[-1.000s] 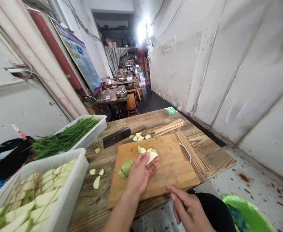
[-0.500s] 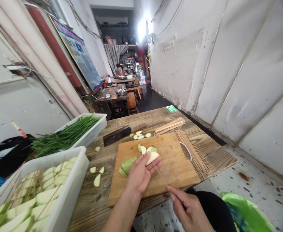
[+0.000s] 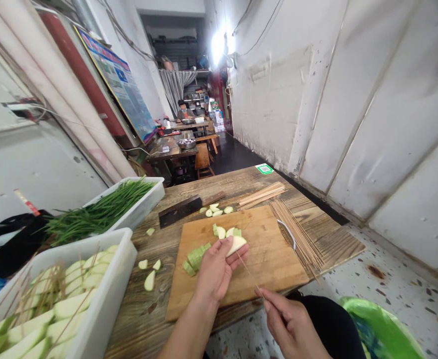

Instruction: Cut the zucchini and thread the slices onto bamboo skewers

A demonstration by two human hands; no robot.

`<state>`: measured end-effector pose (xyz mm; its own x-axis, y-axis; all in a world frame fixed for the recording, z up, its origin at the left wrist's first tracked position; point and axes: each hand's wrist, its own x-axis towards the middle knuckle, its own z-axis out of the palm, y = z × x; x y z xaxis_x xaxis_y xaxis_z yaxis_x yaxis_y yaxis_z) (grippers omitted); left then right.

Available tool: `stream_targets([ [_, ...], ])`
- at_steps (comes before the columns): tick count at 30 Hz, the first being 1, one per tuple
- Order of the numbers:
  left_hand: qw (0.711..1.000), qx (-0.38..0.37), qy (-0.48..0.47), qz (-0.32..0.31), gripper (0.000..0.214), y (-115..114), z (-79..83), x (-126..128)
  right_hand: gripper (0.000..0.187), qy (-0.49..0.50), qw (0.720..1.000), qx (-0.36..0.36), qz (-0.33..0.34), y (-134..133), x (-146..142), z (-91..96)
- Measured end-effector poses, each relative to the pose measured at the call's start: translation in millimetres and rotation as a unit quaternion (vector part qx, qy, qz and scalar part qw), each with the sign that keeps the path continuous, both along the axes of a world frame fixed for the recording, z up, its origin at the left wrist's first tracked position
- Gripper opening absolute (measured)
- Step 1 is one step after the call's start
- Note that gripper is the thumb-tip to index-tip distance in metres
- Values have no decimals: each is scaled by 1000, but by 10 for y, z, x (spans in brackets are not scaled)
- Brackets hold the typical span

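My left hand (image 3: 219, 269) is closed on a pale green-edged zucchini slice (image 3: 237, 246), held above the cutting board (image 3: 267, 249). Between thumb and fingers of my right hand (image 3: 290, 319) is the lower end of a thin wooden skewer (image 3: 248, 269). The skewer's upper end meets the slice at its underside; how deep it sits is hidden. Behind my left hand, more zucchini pieces (image 3: 221, 232) lie on the board, with a row of cut green slices (image 3: 196, 258) to the left.
A cleaver (image 3: 181, 211) and zucchini ends (image 3: 216, 211) lie beyond the board. Loose skewers (image 3: 297, 234) spread at its right. On the left stand a tub of skewered slices (image 3: 127, 259) and a tub of green chives (image 3: 155, 192). A green-lined bin (image 3: 387, 324) is at lower right.
The view has shifted very slightly. Both hands, the zucchini slice and the skewer hold nearly the same position as before.
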<state>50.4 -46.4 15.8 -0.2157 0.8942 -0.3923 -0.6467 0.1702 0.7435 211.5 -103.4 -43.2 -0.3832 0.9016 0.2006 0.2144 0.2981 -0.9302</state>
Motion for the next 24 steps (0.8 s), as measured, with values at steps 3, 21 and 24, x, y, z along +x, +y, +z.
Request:
stream_targets([
  [3,1000,6,7,-2,7,6,-15,17,38,-6,1000,9,-2,1,-2,15],
  [21,999,20,-1,-45,13,8,27,121,39,34,998,-31,-36,46,-132,40],
  [24,999,15,-16,-42,10,8,29,138,37,54,998,-30,-31,55,-157,5],
])
